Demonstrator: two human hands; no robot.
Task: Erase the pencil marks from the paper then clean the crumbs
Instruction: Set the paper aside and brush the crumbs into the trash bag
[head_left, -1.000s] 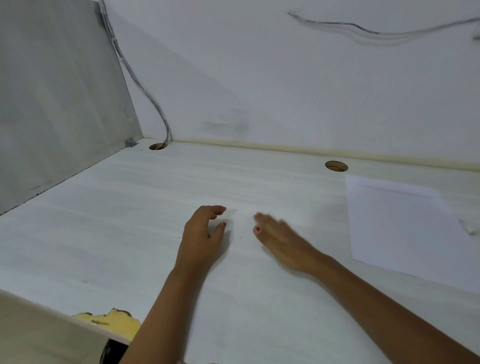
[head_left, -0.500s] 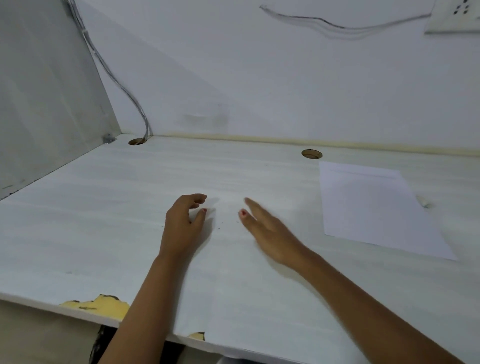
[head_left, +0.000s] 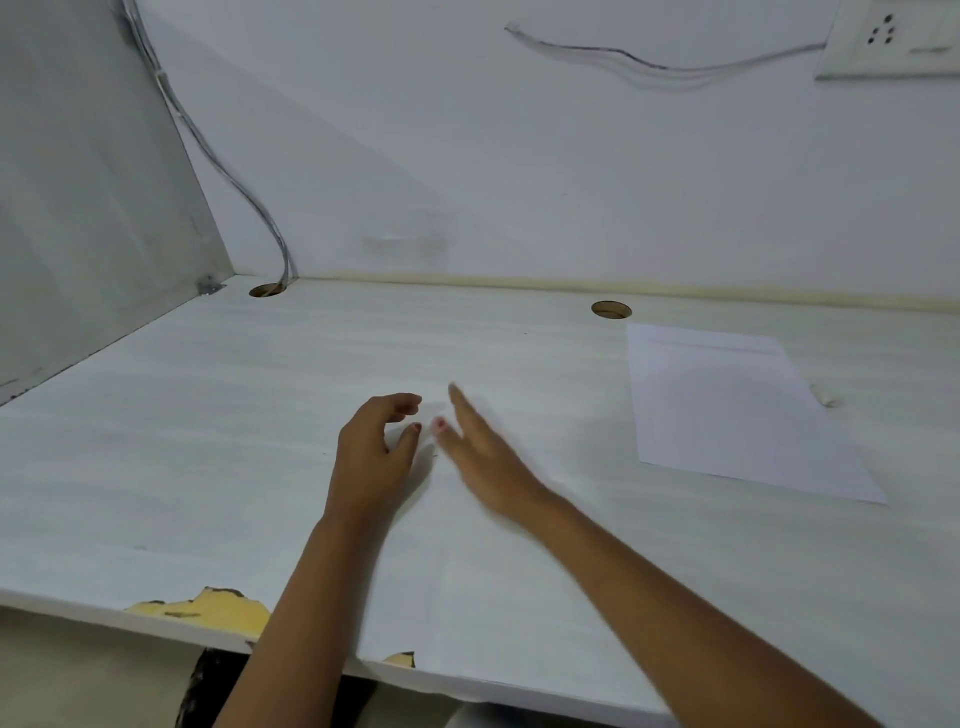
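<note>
Beside the seemingly clean paper (head_left: 737, 410), the flat, empty right hand (head_left: 485, 460) and loosely cupped, empty left hand (head_left: 371, 462) suggested crumb-clearing was unfinished.

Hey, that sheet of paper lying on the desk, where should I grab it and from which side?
Take the paper at its near left corner, coming from the front left with the right hand, the one closer to it. The sheet lies flat on the desk with no lifted edge, so probably drag that corner up with a fingertip first, then pinch it between thumb and forefinger.
</note>
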